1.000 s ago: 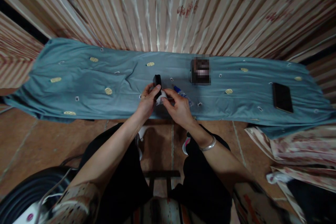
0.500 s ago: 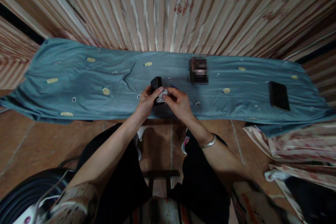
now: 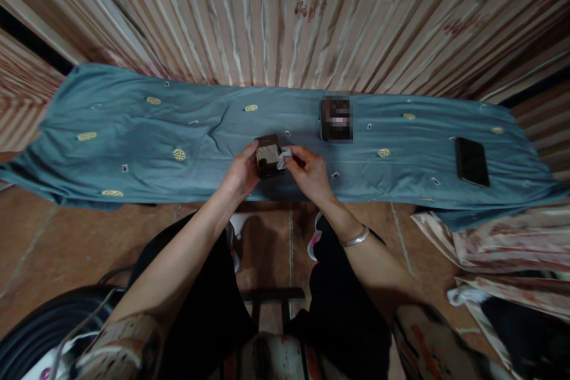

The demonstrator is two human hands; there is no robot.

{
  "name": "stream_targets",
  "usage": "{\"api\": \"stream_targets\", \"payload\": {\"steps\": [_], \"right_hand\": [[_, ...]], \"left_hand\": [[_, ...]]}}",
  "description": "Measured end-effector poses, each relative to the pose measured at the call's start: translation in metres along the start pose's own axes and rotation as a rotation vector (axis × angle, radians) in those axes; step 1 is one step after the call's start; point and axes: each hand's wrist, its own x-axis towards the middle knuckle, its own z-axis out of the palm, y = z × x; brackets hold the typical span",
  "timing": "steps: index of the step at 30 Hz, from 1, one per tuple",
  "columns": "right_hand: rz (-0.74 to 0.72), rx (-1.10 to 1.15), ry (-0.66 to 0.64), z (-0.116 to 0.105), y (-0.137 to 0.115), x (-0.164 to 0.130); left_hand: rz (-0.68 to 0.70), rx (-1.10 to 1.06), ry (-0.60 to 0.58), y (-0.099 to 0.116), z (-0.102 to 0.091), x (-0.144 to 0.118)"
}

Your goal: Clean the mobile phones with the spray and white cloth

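My left hand is closed around the left edge of a small dark square case, whose upward face looks glossy. Pinched in the fingers of my right hand is a crumpled white cloth or tissue, touching or very near the right edge of the case. What kind of case it is, I cannot make out. Both hands are over the front middle of a teal cloth patterned with pineapples. Beyond my right hand stands a dark box, partly pixelated.
A flat black object, phone- or tablet-like, lies on the cloth at the right. Pleated curtains hang behind the cloth-covered surface. Coiled black hose or cable and a white power strip are at lower left.
The case has turned so its broad glossy face now shows. My right hand has shifted slightly right with the white cloth, and my left thumb has moved off the cloth to the case's edge.
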Motion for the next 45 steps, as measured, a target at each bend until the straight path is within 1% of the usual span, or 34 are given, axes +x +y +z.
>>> {"api": "stream_targets", "payload": {"steps": [2, 4, 9, 12, 16, 21, 32, 36, 40, 45], "right_hand": [[-0.023, -0.017, -0.006, -0.002, -0.001, -0.001], [-0.049, -0.028, -0.015, -0.003, -0.003, -0.002], [-0.112, -0.038, -0.054, -0.008, -0.009, -0.005], [-0.141, -0.054, -0.1, -0.009, -0.011, -0.007], [-0.166, -0.081, -0.145, -0.007, -0.015, -0.011], [-0.194, -0.111, -0.173, -0.003, -0.015, -0.014], [-0.305, -0.31, -0.201, 0.004, -0.007, -0.017], [-0.337, -0.345, -0.192, 0.009, -0.006, -0.02], [-0.365, -0.438, -0.154, 0.018, -0.008, -0.026], [-0.383, -0.544, -0.103, 0.024, -0.014, -0.03]], "left_hand": [[-0.036, -0.041, 0.025, 0.002, 0.0, 0.001], [-0.043, -0.054, 0.036, 0.004, -0.001, 0.003], [0.028, -0.019, 0.061, 0.007, -0.01, 0.006], [0.045, -0.01, 0.046, 0.007, -0.013, 0.005], [0.057, -0.028, 0.035, 0.005, -0.006, 0.002], [0.023, -0.077, 0.077, 0.0, 0.004, -0.001], [-0.05, -0.128, 0.075, -0.003, 0.013, -0.008], [-0.013, -0.117, 0.094, -0.006, 0.006, -0.002], [0.033, -0.106, 0.105, -0.01, -0.001, 0.003], [0.046, -0.129, 0.149, -0.01, 0.0, 0.003]]}}
